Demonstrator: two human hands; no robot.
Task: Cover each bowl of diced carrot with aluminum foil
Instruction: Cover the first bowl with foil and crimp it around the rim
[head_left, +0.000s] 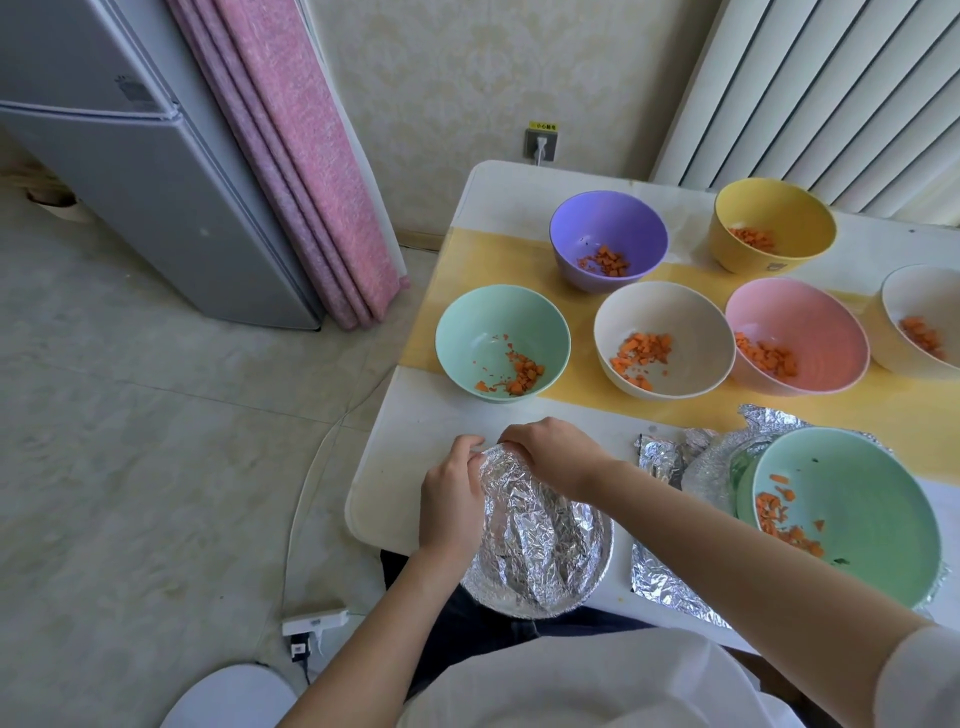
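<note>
A bowl covered in crinkled aluminum foil (540, 540) sits at the table's near edge. My left hand (452, 493) curls round its left rim, pressing the foil down. My right hand (550, 449) pinches the foil at the far rim. Open bowls with diced carrot stand beyond: a mint green bowl (501, 340), a purple bowl (608, 244), a cream bowl (662, 338), a pink bowl (797, 335), a yellow bowl (774, 223) and a white bowl (924, 317) at the right edge. A large green bowl (852, 514) with carrot rests on loose foil (670, 582) at the right.
The white table (395, 467) has a yellow runner (467, 260) under the far bowls. A folded foil piece (657, 457) lies between the covered bowl and the large green bowl. A fridge (130, 171), a pink curtain (306, 156) and a floor power strip (314, 621) are at the left.
</note>
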